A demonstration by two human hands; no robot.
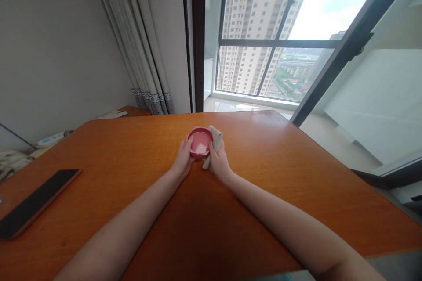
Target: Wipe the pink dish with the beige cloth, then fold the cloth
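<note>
A small pink dish point(199, 142) with a raised rim is tilted so that its shiny inside faces me, over the far middle of the wooden table point(132, 153). My left hand point(183, 157) grips its left side, thumb on the rim and the other fingers mostly hidden. At the dish's right edge, my right hand point(220, 160) is closed around a light grey cloth point(216, 137) and presses it against the rim. Part of the cloth hangs below the dish. Whether the dish touches the table I cannot tell.
A dark flat phone-like slab point(38, 202) lies at the table's left. Beyond the left edge are a white power strip point(51, 139) and some fabric point(13, 162). A curtain point(138, 44) and a window point(263, 44) stand behind the table.
</note>
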